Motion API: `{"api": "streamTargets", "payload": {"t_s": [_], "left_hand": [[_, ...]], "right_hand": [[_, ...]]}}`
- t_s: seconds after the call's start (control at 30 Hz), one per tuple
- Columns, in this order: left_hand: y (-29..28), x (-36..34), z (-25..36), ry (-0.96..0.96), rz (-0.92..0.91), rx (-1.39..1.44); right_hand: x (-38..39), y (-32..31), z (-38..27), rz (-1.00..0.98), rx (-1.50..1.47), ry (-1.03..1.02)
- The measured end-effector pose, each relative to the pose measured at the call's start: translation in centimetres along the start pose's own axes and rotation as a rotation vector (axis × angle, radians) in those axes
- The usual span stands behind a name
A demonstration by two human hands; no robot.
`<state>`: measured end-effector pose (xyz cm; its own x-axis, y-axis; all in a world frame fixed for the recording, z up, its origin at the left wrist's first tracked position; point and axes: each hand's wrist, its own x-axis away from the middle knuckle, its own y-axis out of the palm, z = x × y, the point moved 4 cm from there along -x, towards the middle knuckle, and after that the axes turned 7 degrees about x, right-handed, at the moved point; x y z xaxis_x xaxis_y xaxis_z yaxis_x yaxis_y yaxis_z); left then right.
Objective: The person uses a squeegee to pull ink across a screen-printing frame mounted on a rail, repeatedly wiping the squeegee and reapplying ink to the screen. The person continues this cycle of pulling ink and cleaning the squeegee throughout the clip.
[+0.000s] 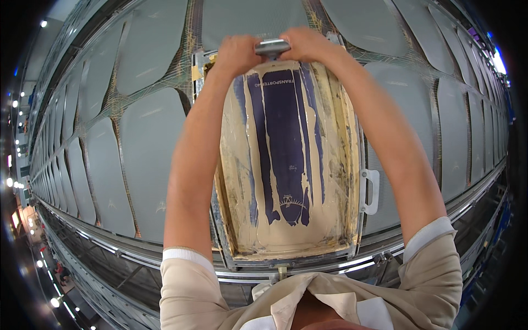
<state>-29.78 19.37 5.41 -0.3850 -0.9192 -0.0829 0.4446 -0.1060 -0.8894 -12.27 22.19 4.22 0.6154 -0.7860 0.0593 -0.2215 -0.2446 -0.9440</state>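
Observation:
My left hand (239,52) and my right hand (308,44) are closed on either end of a metal squeegee (273,47) at the far end of a screen printing frame (355,231). My arms straddle the frame. Its dark purple screen (283,137) carries a printed stencil design and long uneven streaks of cream ink (327,165), with a thicker band of ink toward the near end. The inner edges look smeared and stained. A white handle (371,192) sticks out from the frame's right side. My fingertips and the squeegee's blade are mostly hidden.
Rows of grey flat cut pieces (148,154) lie on a long table either side of the frame. A metal rail (110,247) runs along the near edge. At the far left are lights and what looks like a small, distant person (63,275).

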Motion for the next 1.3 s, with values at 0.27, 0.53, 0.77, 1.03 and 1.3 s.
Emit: {"api": "streamTargets", "payload": {"t_s": [0.27,0.53,0.77,1.03,1.3], "left_hand": [[1.3,2.2,0.1,-0.057,0.005,0.069],[3.4,18.6,8.9,0.056,0.065,0.129],[6.0,37.4,18.7,0.043,0.059,0.163],[3.9,40.5,22.1,-0.029,0.078,0.116],[5.5,41.9,21.1,-0.029,0.068,0.059]], "right_hand": [[1.5,0.9,-1.2,0.02,-0.001,-0.005],[17.5,3.7,-11.4,-0.068,-0.002,0.092],[35.0,8.3,-21.7,-0.137,-0.061,0.036],[37.1,3.6,-10.7,0.542,-0.093,0.614],[38.4,7.5,-2.3,0.483,-0.235,0.798]]}}
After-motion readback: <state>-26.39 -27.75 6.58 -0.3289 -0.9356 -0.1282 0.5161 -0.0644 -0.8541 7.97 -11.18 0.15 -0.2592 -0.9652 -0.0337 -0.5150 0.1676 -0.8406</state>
